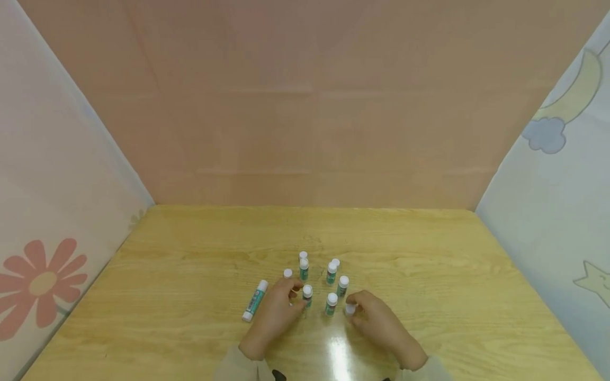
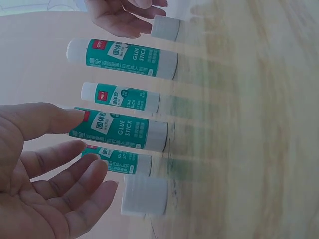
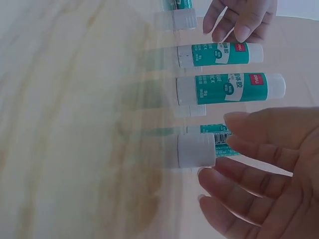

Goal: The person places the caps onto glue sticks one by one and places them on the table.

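Several green glue sticks with white tops stand upright on the wooden table (image 1: 429, 286). My left hand (image 1: 277, 312) is beside one glue stick (image 1: 307, 297); in the left wrist view the thumb of this hand (image 2: 55, 174) overlaps the top of a glue stick (image 2: 119, 129), though contact is unclear. Its other fingers are loosely bent, and a white cap (image 2: 144, 195) stands beside them. Around another white cap (image 1: 350, 309), the fingers of my right hand (image 1: 381, 325) are spread and slightly bent. The right wrist view shows that hand (image 3: 264, 169) near the cap (image 3: 196, 150), without a visible grip.
A glue stick (image 1: 254, 301) lies on its side left of my left hand. More white caps stand behind the group, one at the left (image 1: 288, 273) and one at the back (image 1: 303, 255). A plain backdrop (image 1: 310, 132) rises behind the table, with patterned sheets at both sides.
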`<act>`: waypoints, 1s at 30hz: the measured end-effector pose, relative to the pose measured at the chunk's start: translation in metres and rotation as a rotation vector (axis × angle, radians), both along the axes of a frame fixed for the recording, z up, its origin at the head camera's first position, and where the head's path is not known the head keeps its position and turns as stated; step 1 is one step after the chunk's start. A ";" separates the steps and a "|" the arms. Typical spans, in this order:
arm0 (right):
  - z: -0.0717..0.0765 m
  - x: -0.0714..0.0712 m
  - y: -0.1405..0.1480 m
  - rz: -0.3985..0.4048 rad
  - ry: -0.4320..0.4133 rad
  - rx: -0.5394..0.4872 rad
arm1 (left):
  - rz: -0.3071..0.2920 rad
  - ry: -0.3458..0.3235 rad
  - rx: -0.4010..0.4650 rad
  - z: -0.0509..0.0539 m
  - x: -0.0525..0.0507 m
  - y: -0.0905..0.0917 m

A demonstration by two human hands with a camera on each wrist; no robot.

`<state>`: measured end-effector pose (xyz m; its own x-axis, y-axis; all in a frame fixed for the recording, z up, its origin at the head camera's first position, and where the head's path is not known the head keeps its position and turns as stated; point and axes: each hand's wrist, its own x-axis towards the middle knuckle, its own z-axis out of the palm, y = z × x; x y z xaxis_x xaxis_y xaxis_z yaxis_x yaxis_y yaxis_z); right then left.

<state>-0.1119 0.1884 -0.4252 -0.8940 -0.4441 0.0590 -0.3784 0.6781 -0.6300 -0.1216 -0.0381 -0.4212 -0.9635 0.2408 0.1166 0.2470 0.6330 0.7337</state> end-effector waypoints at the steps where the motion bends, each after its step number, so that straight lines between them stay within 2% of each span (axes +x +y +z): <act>1: -0.001 0.000 0.000 0.008 -0.004 0.005 | -0.004 -0.001 0.002 -0.001 0.000 0.000; 9: -0.004 0.002 -0.001 0.070 -0.026 0.013 | -0.043 -0.018 0.063 -0.005 0.001 0.002; 19: -0.004 0.003 -0.001 0.075 -0.043 0.031 | -0.072 0.009 0.087 -0.009 -0.001 0.006; 24: -0.003 0.002 -0.003 0.116 -0.006 0.034 | -0.074 0.008 0.089 -0.007 -0.001 0.007; 30: -0.001 0.002 -0.005 0.120 -0.003 0.043 | -0.075 0.019 0.074 -0.004 -0.003 0.009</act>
